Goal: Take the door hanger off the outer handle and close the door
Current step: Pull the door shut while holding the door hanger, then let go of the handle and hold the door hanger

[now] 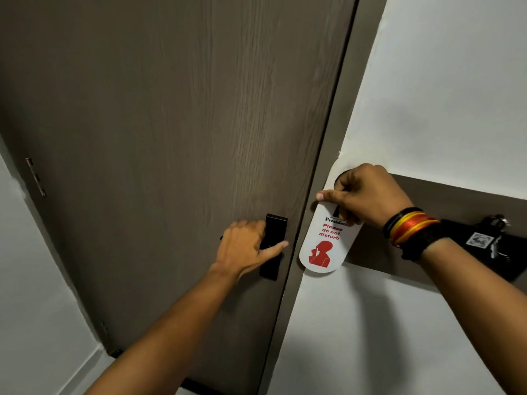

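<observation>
A white door hanger [323, 246] with red "Please do not disturb" lettering hangs in the air to the right of the door, off any handle. My right hand [368, 196] pinches its top end near the round hole. The dark brown wooden door [171, 124] fills the left and middle of the view and lies flush with its frame. My left hand [242, 248] rests on the black lock plate and handle [272, 246], fingers curled over the handle and thumb stretched toward the door's edge. The lever itself is mostly hidden under that hand.
The dark door frame [319, 155] runs down between door and white wall [442, 95]. A brown wall band [456, 206] carries a black box-like fitting [482, 246] at the right. Hinges [35, 178] show at the door's left side, with pale floor below.
</observation>
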